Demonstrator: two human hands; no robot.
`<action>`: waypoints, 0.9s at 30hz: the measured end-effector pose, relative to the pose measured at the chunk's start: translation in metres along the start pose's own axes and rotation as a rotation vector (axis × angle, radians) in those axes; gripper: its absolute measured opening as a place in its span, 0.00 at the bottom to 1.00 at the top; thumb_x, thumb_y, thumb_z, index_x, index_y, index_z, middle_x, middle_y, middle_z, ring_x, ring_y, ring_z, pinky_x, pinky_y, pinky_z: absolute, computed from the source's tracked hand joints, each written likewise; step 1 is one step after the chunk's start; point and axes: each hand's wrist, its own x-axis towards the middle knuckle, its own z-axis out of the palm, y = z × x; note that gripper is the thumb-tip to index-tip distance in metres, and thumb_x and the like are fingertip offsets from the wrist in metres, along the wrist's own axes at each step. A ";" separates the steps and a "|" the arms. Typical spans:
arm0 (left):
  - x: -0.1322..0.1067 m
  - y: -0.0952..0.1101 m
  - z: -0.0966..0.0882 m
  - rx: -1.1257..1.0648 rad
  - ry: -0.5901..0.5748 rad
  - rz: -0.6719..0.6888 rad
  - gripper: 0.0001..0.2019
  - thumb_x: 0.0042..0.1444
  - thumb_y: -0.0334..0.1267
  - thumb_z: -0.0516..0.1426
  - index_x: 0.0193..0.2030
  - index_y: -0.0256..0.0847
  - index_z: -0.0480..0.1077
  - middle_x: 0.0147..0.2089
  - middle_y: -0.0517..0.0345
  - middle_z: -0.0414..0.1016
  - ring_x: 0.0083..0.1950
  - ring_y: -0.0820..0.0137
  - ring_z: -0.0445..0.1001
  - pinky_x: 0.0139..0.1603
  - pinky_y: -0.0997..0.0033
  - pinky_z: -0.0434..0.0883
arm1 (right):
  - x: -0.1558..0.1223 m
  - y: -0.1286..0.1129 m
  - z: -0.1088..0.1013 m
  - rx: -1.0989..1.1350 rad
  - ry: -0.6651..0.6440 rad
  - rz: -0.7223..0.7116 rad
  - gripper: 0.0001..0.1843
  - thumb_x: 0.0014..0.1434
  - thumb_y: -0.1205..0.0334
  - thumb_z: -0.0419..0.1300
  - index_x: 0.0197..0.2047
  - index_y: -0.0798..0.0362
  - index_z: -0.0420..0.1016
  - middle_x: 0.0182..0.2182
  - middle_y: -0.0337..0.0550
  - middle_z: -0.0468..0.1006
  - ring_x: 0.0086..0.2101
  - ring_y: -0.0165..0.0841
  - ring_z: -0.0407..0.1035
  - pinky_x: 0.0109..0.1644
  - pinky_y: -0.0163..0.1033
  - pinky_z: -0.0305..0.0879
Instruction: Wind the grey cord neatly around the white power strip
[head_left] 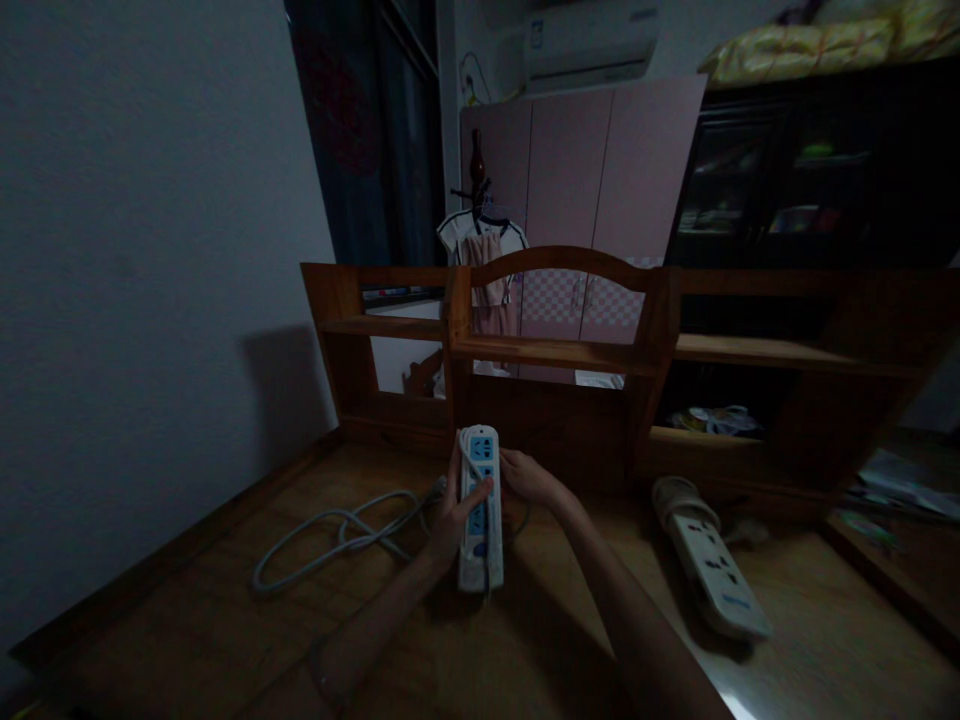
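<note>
A white power strip (482, 575) with blue socket panels stands tilted up above the wooden surface, in the middle of the view. My left hand (448, 520) grips it from the left side, thumb laid across its front. Part of its white cord (470, 455) runs lengthwise over the sockets. The rest of the cord (330, 518) lies in loose loops on the wood to the left. At the strip's upper right edge is my right hand (529, 477), fingers curled in; their tips are partly hidden, so what they pinch is unclear.
A second, cream power strip (720, 575) lies at the right, its cord (679, 495) wrapped round its far end. Behind, a wooden shelf unit (555, 350) borders the wooden surface (360, 640). A white wall (165, 300) rises on the left.
</note>
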 end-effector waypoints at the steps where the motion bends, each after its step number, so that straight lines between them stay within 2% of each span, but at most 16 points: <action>1: 0.000 0.001 0.000 0.022 0.013 0.017 0.45 0.52 0.40 0.65 0.71 0.57 0.43 0.44 0.57 0.78 0.38 0.65 0.79 0.39 0.68 0.76 | 0.000 0.000 0.001 -0.015 0.003 0.005 0.17 0.65 0.56 0.49 0.40 0.53 0.77 0.38 0.47 0.80 0.41 0.39 0.71 0.45 0.40 0.65; 5: -0.001 0.003 0.004 0.112 0.023 0.098 0.45 0.50 0.38 0.66 0.70 0.58 0.46 0.57 0.56 0.73 0.51 0.61 0.75 0.47 0.67 0.75 | 0.002 0.007 -0.001 -0.068 0.016 0.020 0.17 0.66 0.58 0.48 0.43 0.52 0.78 0.41 0.49 0.80 0.43 0.42 0.72 0.46 0.40 0.65; 8: -0.002 0.006 0.008 0.172 0.014 0.186 0.41 0.51 0.37 0.65 0.69 0.57 0.51 0.65 0.60 0.64 0.63 0.61 0.66 0.57 0.69 0.69 | 0.003 0.012 -0.004 -0.105 0.017 0.032 0.18 0.66 0.59 0.47 0.45 0.53 0.78 0.43 0.50 0.79 0.45 0.43 0.73 0.47 0.40 0.65; 10: -0.003 0.007 0.009 0.193 0.012 0.235 0.39 0.52 0.37 0.65 0.68 0.56 0.54 0.67 0.62 0.61 0.67 0.63 0.60 0.61 0.73 0.64 | 0.003 0.014 -0.005 -0.129 0.005 0.044 0.18 0.65 0.60 0.47 0.46 0.54 0.78 0.44 0.51 0.79 0.45 0.43 0.73 0.46 0.40 0.65; 12: -0.003 0.005 0.009 0.152 -0.015 0.180 0.40 0.52 0.38 0.65 0.69 0.58 0.52 0.65 0.59 0.65 0.62 0.62 0.68 0.58 0.70 0.68 | 0.003 0.015 -0.005 -0.153 -0.011 0.060 0.18 0.65 0.62 0.48 0.45 0.54 0.79 0.45 0.51 0.79 0.45 0.43 0.73 0.46 0.39 0.65; 14: -0.003 0.002 0.007 0.077 -0.061 0.072 0.43 0.53 0.41 0.64 0.70 0.60 0.45 0.58 0.54 0.72 0.48 0.61 0.78 0.46 0.65 0.76 | 0.003 0.015 -0.005 -0.179 -0.025 0.076 0.17 0.66 0.62 0.48 0.45 0.55 0.78 0.45 0.50 0.79 0.45 0.41 0.72 0.46 0.39 0.65; 16: 0.001 -0.004 0.003 0.016 -0.089 0.026 0.44 0.56 0.45 0.62 0.71 0.61 0.38 0.50 0.52 0.76 0.38 0.63 0.80 0.35 0.64 0.79 | 0.004 0.015 -0.004 -0.210 -0.048 0.099 0.16 0.67 0.62 0.48 0.43 0.56 0.77 0.42 0.49 0.79 0.43 0.37 0.73 0.46 0.39 0.66; 17: 0.004 -0.007 0.001 -0.004 -0.092 0.033 0.43 0.57 0.46 0.61 0.71 0.61 0.37 0.47 0.52 0.77 0.35 0.64 0.80 0.32 0.65 0.79 | 0.004 0.016 -0.004 -0.227 -0.065 0.115 0.16 0.68 0.61 0.49 0.42 0.57 0.77 0.40 0.48 0.79 0.41 0.36 0.73 0.45 0.40 0.67; 20: 0.017 -0.014 -0.006 -0.045 -0.099 0.054 0.42 0.58 0.47 0.59 0.71 0.59 0.35 0.41 0.52 0.78 0.35 0.63 0.80 0.30 0.65 0.78 | 0.005 0.018 -0.003 -0.281 -0.122 0.174 0.15 0.68 0.56 0.52 0.41 0.58 0.74 0.36 0.43 0.77 0.36 0.32 0.73 0.43 0.42 0.70; 23: 0.029 -0.017 -0.013 -0.056 -0.125 0.018 0.45 0.58 0.48 0.60 0.72 0.57 0.33 0.37 0.52 0.79 0.36 0.61 0.80 0.32 0.61 0.79 | 0.005 0.020 -0.004 -0.331 -0.162 0.226 0.13 0.66 0.55 0.56 0.43 0.57 0.73 0.38 0.42 0.76 0.36 0.32 0.72 0.42 0.42 0.71; 27: 0.035 -0.020 -0.020 -0.051 -0.173 -0.013 0.45 0.57 0.47 0.61 0.71 0.57 0.33 0.38 0.51 0.79 0.36 0.59 0.80 0.33 0.57 0.79 | 0.001 0.019 -0.006 -0.363 -0.179 0.282 0.13 0.66 0.55 0.56 0.44 0.58 0.73 0.37 0.42 0.75 0.34 0.31 0.72 0.38 0.40 0.72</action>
